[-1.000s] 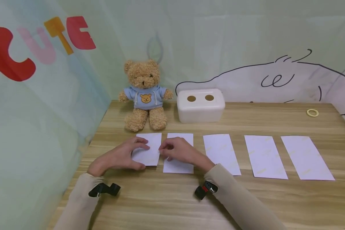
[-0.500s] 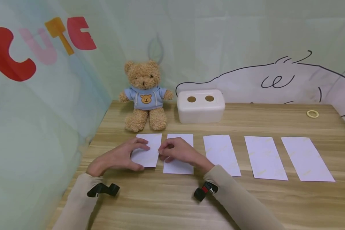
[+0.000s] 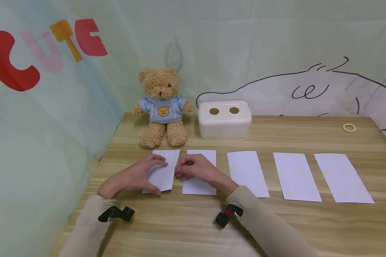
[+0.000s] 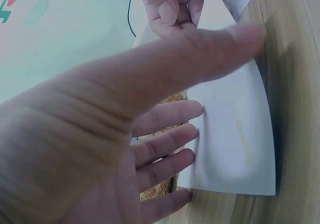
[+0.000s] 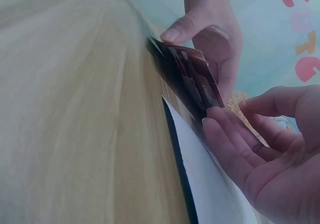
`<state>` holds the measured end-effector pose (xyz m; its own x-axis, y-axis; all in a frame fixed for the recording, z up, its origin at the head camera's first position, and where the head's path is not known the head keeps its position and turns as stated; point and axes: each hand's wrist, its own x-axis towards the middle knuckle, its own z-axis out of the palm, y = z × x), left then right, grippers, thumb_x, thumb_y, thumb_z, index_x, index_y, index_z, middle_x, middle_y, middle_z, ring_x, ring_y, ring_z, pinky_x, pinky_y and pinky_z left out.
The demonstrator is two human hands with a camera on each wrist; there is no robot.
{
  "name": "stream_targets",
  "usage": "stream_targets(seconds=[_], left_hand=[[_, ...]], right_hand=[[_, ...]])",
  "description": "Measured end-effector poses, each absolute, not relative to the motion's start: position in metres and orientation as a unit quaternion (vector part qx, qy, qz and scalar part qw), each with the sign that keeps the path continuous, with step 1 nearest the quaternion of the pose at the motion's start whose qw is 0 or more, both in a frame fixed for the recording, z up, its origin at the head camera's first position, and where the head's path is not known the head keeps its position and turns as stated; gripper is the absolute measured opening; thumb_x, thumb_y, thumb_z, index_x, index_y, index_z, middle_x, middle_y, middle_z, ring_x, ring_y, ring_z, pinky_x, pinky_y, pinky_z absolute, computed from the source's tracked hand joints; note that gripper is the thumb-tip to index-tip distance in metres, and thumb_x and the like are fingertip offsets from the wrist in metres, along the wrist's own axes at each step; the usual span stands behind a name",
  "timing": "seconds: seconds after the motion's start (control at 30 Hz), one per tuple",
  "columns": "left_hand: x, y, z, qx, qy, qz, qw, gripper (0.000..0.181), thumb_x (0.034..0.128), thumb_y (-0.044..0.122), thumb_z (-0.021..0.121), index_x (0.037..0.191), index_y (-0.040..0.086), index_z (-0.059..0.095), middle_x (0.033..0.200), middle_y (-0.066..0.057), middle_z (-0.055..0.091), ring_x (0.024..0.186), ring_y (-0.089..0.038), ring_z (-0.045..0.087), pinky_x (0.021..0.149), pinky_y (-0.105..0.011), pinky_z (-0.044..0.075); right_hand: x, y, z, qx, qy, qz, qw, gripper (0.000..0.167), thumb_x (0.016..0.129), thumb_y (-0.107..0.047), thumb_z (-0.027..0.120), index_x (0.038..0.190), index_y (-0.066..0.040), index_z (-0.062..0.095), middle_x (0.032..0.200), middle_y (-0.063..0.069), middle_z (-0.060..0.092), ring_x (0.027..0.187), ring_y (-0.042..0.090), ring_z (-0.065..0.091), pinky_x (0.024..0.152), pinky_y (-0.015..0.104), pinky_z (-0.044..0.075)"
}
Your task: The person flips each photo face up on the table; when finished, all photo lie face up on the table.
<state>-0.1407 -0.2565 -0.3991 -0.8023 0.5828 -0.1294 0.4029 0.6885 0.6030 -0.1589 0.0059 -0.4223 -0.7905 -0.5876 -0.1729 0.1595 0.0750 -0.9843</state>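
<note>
The leftmost photo print (image 3: 162, 175) lies white back up with faint yellow marks, tilted with its right edge raised. A dark picture shows on its underside (image 5: 192, 76) in the right wrist view. My right hand (image 3: 197, 170) pinches that raised right edge between thumb and fingers. On the other side, my left hand (image 3: 136, 175) is spread around the print. Its thumb lies at the near edge, and its fingertips (image 4: 192, 131) touch the print near its far side in the left wrist view. A second white-backed print (image 3: 199, 185) lies flat, partly under my right hand.
More white-backed prints (image 3: 248, 173) lie in a row to the right. A teddy bear (image 3: 161, 107) in a blue hoodie sits behind, beside a white box (image 3: 225, 123) with two round holes. A yellow ring (image 3: 349, 127) lies at the back right of the wooden table (image 3: 193, 228).
The leftmost print's near edge has come closer to me and its left near corner now shows. My right fingers have shifted slightly left with its edge. My left hand has hardly moved.
</note>
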Motion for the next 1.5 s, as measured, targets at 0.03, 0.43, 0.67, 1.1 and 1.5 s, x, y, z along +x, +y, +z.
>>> stream_targets(seconds=[0.03, 0.43, 0.67, 1.1, 1.5], left_hand=[[-0.141, -0.257, -0.399, 0.269, 0.905, 0.288, 0.160, 0.084, 0.0708, 0.034, 0.100, 0.139, -0.001, 0.064, 0.151, -0.023, 0.049, 0.139, -0.048, 0.045, 0.113, -0.064, 0.037], [-0.144, -0.255, -0.402, 0.233, 0.907, 0.331, 0.112, 0.033, 0.1048, 0.031, 0.069, 0.125, 0.005, 0.077, 0.136, -0.012, 0.066, 0.130, -0.037, 0.059, 0.107, -0.057, 0.046], [-0.145, -0.252, -0.407, 0.258, 0.914, 0.312, 0.045, 0.021, 0.0979, 0.016, 0.078, 0.115, 0.005, 0.079, 0.121, -0.010, 0.073, 0.118, -0.036, 0.067, 0.099, -0.055, 0.052], [-0.146, -0.247, -0.411, 0.235, 0.909, 0.342, 0.042, 0.019, 0.0954, 0.015, 0.082, 0.110, 0.004, 0.079, 0.106, -0.004, 0.073, 0.100, -0.025, 0.071, 0.090, -0.048, 0.057], [-0.147, -0.245, -0.412, 0.182, 0.900, 0.387, 0.081, 0.017, 0.1007, 0.018, 0.075, 0.111, 0.005, 0.079, 0.103, -0.002, 0.075, 0.097, -0.019, 0.071, 0.087, -0.039, 0.058]], right_hand=[[-0.159, 0.006, -0.423, -0.158, 0.675, -0.663, 0.282, 0.011, 0.101, 0.000, 0.064, 0.106, 0.008, 0.071, 0.100, 0.015, 0.076, 0.093, 0.023, 0.075, 0.081, 0.036, 0.063], [-0.154, -0.002, -0.431, -0.163, 0.678, -0.683, 0.217, 0.014, 0.094, 0.007, 0.068, 0.108, 0.007, 0.071, 0.098, 0.013, 0.077, 0.088, 0.014, 0.073, 0.081, 0.031, 0.061], [-0.151, -0.008, -0.436, -0.181, 0.707, -0.667, 0.150, 0.017, 0.091, 0.005, 0.072, 0.108, 0.004, 0.070, 0.099, 0.009, 0.077, 0.086, 0.010, 0.070, 0.078, 0.024, 0.056], [-0.140, -0.022, -0.445, -0.126, 0.680, -0.713, 0.114, 0.034, 0.089, 0.011, 0.074, 0.120, 0.007, 0.061, 0.100, 0.016, 0.075, 0.086, 0.014, 0.071, 0.079, 0.022, 0.056], [-0.137, -0.024, -0.443, -0.091, 0.663, -0.727, 0.157, 0.049, 0.089, 0.010, 0.074, 0.136, 0.009, 0.061, 0.099, 0.014, 0.077, 0.084, 0.012, 0.073, 0.080, 0.023, 0.057]])
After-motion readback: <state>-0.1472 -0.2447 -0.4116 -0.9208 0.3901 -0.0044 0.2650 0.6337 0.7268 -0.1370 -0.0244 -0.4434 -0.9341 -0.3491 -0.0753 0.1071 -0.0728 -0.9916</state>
